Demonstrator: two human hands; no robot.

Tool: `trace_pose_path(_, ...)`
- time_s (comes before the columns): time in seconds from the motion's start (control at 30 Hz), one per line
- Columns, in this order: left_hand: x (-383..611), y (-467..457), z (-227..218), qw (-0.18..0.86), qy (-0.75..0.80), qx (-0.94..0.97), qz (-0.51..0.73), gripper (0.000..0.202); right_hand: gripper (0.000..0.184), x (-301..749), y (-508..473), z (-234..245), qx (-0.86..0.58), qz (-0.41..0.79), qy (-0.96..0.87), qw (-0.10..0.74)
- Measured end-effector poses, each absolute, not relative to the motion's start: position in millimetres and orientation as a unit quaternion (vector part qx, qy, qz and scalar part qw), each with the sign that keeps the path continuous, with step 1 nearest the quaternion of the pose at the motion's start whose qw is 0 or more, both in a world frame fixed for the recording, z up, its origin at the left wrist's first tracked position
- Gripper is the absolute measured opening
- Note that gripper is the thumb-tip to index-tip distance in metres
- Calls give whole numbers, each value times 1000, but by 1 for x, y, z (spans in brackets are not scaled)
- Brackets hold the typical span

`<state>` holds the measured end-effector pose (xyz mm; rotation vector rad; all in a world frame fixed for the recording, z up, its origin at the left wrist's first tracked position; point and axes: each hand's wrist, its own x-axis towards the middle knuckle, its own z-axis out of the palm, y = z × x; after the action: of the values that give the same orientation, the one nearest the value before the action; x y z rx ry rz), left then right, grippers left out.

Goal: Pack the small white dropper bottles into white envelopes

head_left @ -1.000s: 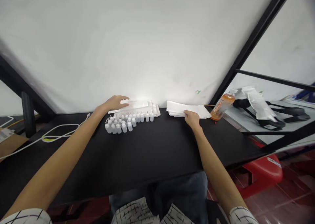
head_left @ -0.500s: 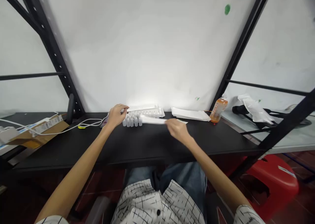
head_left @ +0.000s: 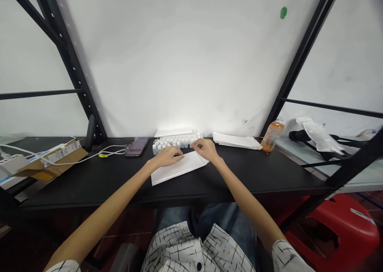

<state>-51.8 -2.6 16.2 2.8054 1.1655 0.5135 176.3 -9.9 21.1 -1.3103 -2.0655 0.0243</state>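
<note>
A white envelope lies slanted on the black table in front of me. My left hand rests across its upper left part, fingers curled at its upper edge. My right hand is at the envelope's upper right end, with fingertips pinched together beside small white dropper bottles. Whatever sits between those fingertips is too small to make out. The bottles stand upright in rows just behind both hands, and my left hand covers some of them.
Behind the bottles lies white packaging. A stack of white envelopes and an orange drink bottle are on the right. To the left are a phone, white cables and an open cardboard box.
The white envelope, a blur by my right hand before, now lies flat near the front. My left hand has moved right and down onto it; my right hand has shifted towards the bottles.
</note>
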Motion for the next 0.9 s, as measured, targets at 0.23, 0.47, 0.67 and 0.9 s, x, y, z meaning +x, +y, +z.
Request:
trace_pose_path(0.23, -5, -9, -5, -113, 349, 926, 82, 88, 28, 191, 55, 31, -625, -9, -725, 289)
trace_pose_path(0.47, -13, -5, -13, -30, 362, 927, 89, 81, 21, 198, 57, 20, -619, 18, -715, 325)
trace_pose_path(0.67, -19, -5, -8, 25, 348, 931, 107, 74, 25, 211, 52, 24, -652, 34, -677, 340)
trace_pose_path(0.9, -21, -17, -4, 32, 347, 931, 110, 64, 36, 210, 43, 19, -696, 12, -700, 157)
